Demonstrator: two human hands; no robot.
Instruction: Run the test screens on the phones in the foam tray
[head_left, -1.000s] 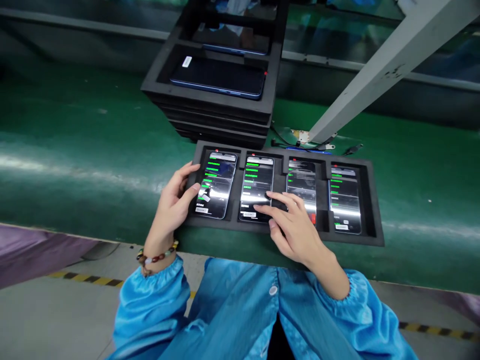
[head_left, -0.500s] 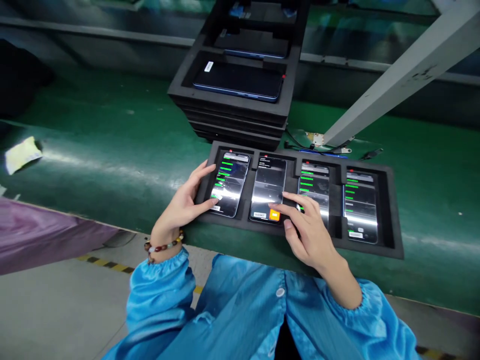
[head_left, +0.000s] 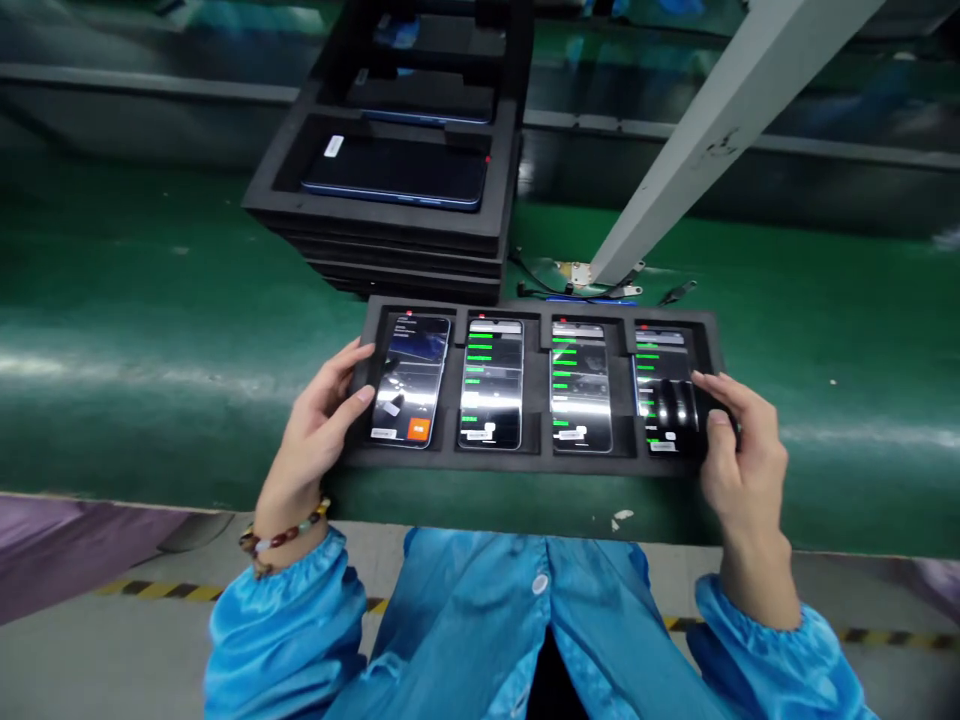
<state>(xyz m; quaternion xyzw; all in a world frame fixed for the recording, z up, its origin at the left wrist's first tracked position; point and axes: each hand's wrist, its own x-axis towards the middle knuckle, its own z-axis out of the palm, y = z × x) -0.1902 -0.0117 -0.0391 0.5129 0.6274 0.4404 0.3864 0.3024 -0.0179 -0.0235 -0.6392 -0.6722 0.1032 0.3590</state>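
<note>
A black foam tray [head_left: 442,462] lies along the front of the green bench, with several lit phones in its slots. My left hand [head_left: 309,430] grips the tray's left end, thumb on the rim. At the right end my right hand [head_left: 748,455] clasps the edge, its fingertips over the rim close to the rightmost phone [head_left: 664,385]. The leftmost phone [head_left: 411,380] shows an orange button at its lower corner. Green lines of text fill the screens of the second phone [head_left: 491,385], the third phone [head_left: 581,385] and the rightmost one.
Behind the tray rises a stack of black foam trays [head_left: 405,240], with dark-screened phones in the top one. A grey metal post [head_left: 675,150] slants up from the green bench [head_left: 112,300]. Cables [head_left: 600,292] lie by its foot. Purple cloth [head_left: 67,550] shows at left.
My right hand has left the second phone's screen and now holds the tray's right end. The leftmost screen now shows the orange button; the second shows green lines. The view has shifted.
</note>
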